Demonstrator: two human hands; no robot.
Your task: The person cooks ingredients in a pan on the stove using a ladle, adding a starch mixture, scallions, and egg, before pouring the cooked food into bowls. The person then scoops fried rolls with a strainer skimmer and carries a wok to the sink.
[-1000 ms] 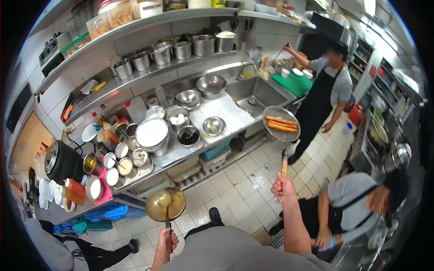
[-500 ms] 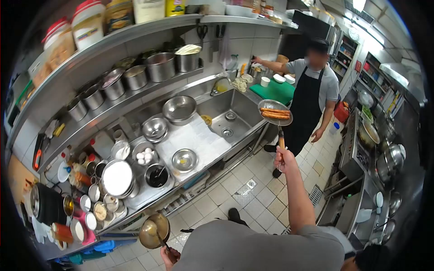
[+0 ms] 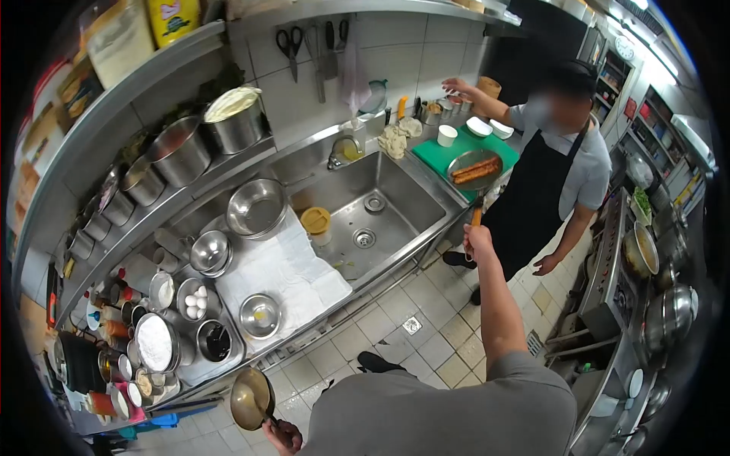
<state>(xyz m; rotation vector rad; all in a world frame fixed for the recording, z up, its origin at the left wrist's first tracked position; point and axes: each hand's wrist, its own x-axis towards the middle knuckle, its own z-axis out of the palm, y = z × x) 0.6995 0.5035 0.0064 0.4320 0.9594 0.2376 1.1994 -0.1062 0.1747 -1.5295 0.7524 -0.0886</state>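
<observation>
My right hand [image 3: 477, 239] is closed around the wooden handle of a round strainer [image 3: 455, 173], stretched out ahead of me. Long browned fried rolls [image 3: 477, 170] lie side by side in it. In this view the strainer overlaps the front of a green cutting board [image 3: 437, 161]; whether it touches the board I cannot tell. My left hand [image 3: 283, 437], low at the bottom, grips the handle of a ladle [image 3: 252, 399] with a deep, brownish round bowl, held over the floor beside the counter. Any contents of the ladle are unclear.
A co-worker in a black apron [image 3: 536, 190] stands by the cutting board, one hand reaching toward small containers. White cups and bowls [image 3: 479, 127] sit on the board. A steel sink [image 3: 365, 205], metal bowls [image 3: 257, 207] and a stove [image 3: 620, 243] flank the tiled floor.
My right hand has carried the strainer forward to the cutting board's edge. The view has shifted closer to the sink and co-worker. My left hand still grips the ladle.
</observation>
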